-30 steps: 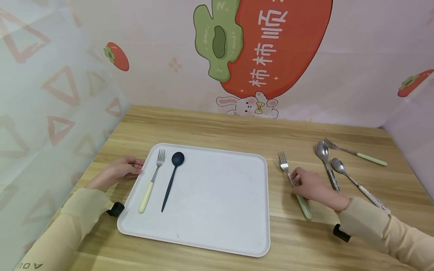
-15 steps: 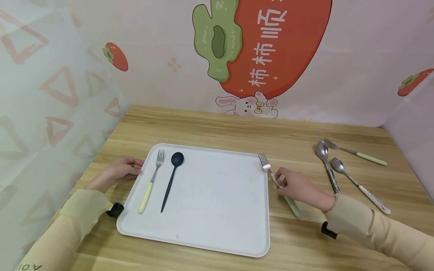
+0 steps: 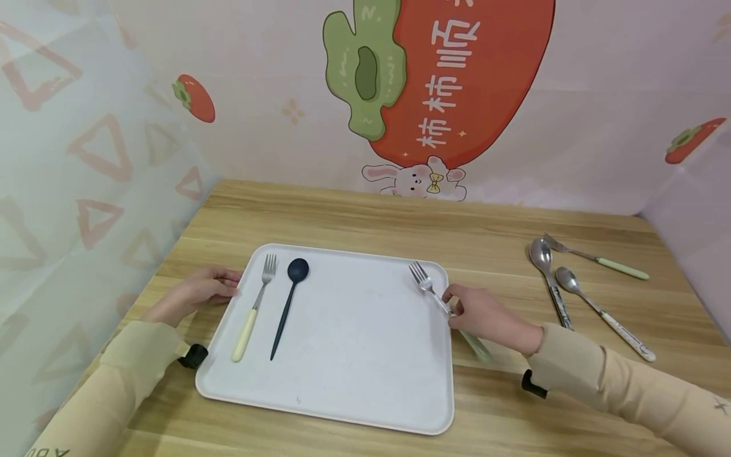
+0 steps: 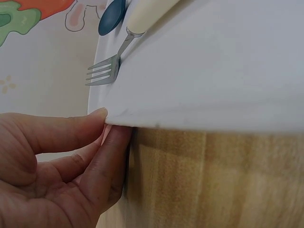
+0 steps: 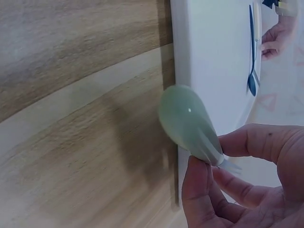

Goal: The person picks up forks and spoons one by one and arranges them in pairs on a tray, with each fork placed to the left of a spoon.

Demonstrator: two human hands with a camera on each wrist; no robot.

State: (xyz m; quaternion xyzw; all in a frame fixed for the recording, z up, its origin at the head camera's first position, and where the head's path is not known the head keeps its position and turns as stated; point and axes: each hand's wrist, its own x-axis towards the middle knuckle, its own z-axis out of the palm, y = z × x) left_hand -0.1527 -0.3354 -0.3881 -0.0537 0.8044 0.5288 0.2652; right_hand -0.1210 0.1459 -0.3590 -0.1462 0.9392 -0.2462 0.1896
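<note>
A white rectangular tray (image 3: 354, 343) lies on the wooden table. My left hand (image 3: 200, 292) pinches its left rim, and the left wrist view shows the thumb on top with fingers against the edge from below. Between thumb and fingertips my right hand (image 3: 491, 317) holds a fork with a pale green handle (image 5: 187, 118), gripped near where handle meets metal. Its tines (image 3: 421, 276) reach over the tray's right side, while the handle end sticks out past the right rim. On the tray's left part lie a cream-handled fork (image 3: 245, 333) and a dark blue spoon (image 3: 297, 271), side by side.
Right of the tray, on the table, lie a large metal spoon (image 3: 540, 254), a smaller spoon with a white patterned handle (image 3: 622, 333) and another green-handled fork (image 3: 622, 268). Printed wall coverings (image 3: 274, 139) rise behind the table and at both sides.
My right hand has carried the green-handled fork leftward, from the table beside the tray to over its right rim. The left hand stays at the left rim.
</note>
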